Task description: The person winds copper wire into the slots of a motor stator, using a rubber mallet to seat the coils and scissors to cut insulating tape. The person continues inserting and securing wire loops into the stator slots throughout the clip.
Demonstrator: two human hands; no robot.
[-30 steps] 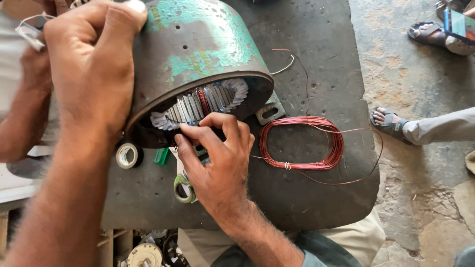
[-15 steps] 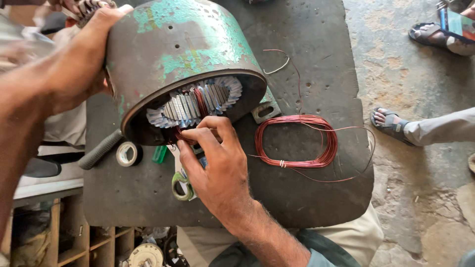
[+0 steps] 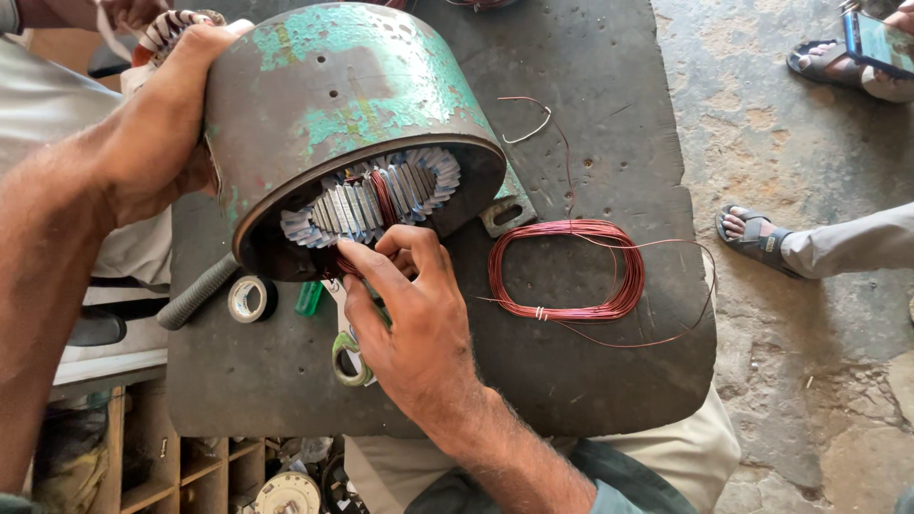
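Observation:
A big rusty motor stator with flaking green paint [image 3: 352,105] lies on its side on a dark metal worktable [image 3: 590,381]. Its open end shows slots lined with pale insulating paper and a few red copper wires [image 3: 381,195]. My left hand [image 3: 162,124] grips the stator's far left rim, and its forearm fills the left edge. My right hand [image 3: 405,305] reaches to the lower opening, fingertips pinching the red wire at the slots. A loose oval coil of red copper wire [image 3: 571,271] lies on the table, right of my right hand.
A roll of tape [image 3: 249,298], a green marker [image 3: 308,298] and green-handled scissors [image 3: 350,360] lie under the stator. Another person's hands [image 3: 143,14] are at the stator's far end. A sandalled foot [image 3: 757,238] and a second person's phone [image 3: 881,43] are on the right.
My left hand slid from the top of the stator housing to its far left rim. The view drifted left. My right hand stayed at the slots with the wire.

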